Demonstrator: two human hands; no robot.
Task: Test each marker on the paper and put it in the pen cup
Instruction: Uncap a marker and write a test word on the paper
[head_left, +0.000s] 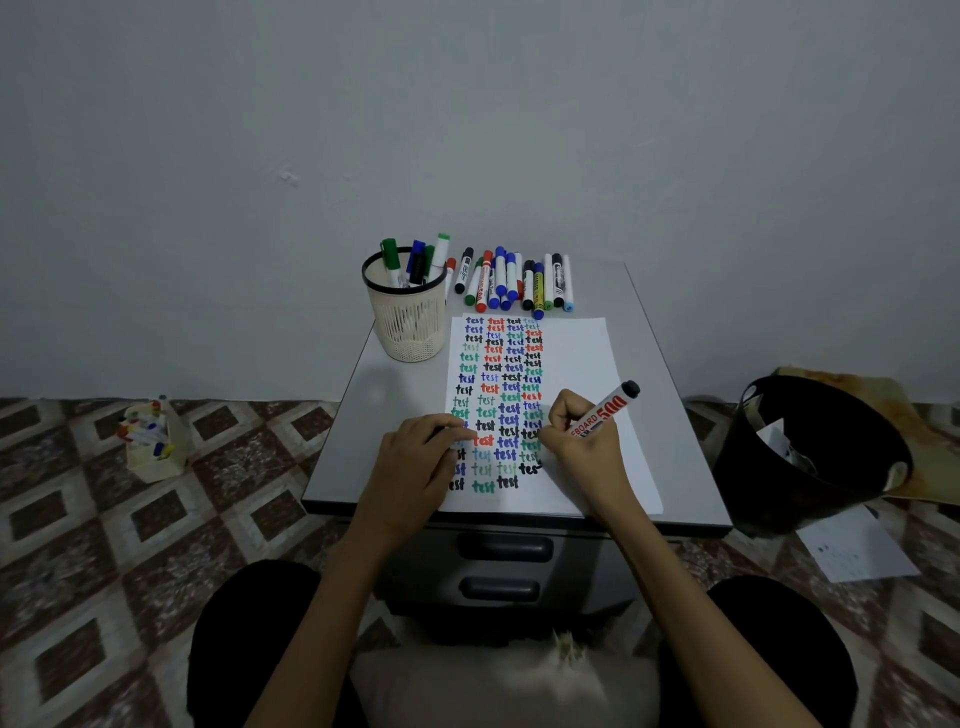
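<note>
Gripping marker (605, 410), right hand (576, 441) beside bare margin — left hand (415, 462) resting on paper (576, 353) edge.

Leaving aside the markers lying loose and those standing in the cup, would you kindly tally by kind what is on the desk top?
pen cup: 1
sheet of paper: 1
marker, gripped by the right hand with its tip on the sheet: 1
Total: 3
</note>
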